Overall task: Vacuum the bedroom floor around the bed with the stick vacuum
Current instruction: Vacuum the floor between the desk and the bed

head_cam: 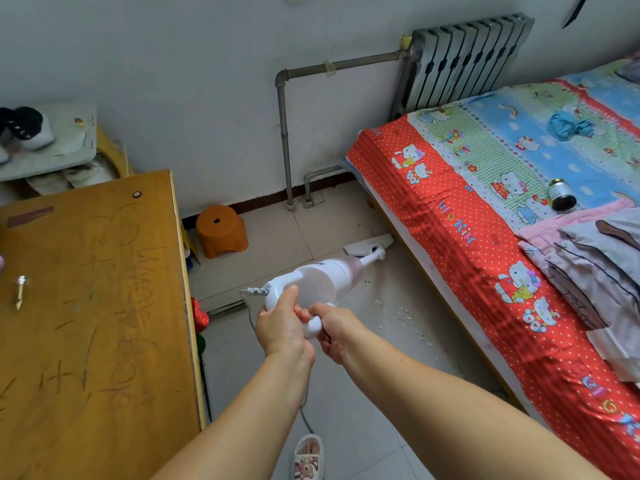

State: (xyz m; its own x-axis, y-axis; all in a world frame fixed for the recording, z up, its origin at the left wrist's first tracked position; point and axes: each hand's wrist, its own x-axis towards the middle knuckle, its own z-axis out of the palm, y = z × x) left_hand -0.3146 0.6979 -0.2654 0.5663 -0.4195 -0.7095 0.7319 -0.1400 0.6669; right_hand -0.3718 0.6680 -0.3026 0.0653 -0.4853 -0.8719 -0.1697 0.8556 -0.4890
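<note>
Scuffed yellow-brown wooden worktop (93,306) fills the left side; a small metal bit (20,292) lies on it. Past its far corner, an orange plastic stool (221,230) stands on the pale tiled floor (346,410) near the wall.

Centre: white plastic stick vacuum (322,278), smooth rounded body, pinkish translucent section forward. Left hand (282,327) wraps the rear handle loop, right hand (334,332) wraps the lower handle end; both grips closed firmly on the vacuum, hands touching each other. A grey cord trails back from the handle toward the slippered foot.

Key relation: long axis runs from the grips forward and right, down to the flat white floor head (369,244), which sits just beside the edge of the bed (450,220). White crumbs (401,313) lie on the tiles right of the vacuum body, between the grips and the bed, nearer the right hand. Likely next stroke: pull the head back and right along the bed edge.

Bed: soft red dotted cartoon-print sheet, folded cloth and a small dark jar on top.
</note>
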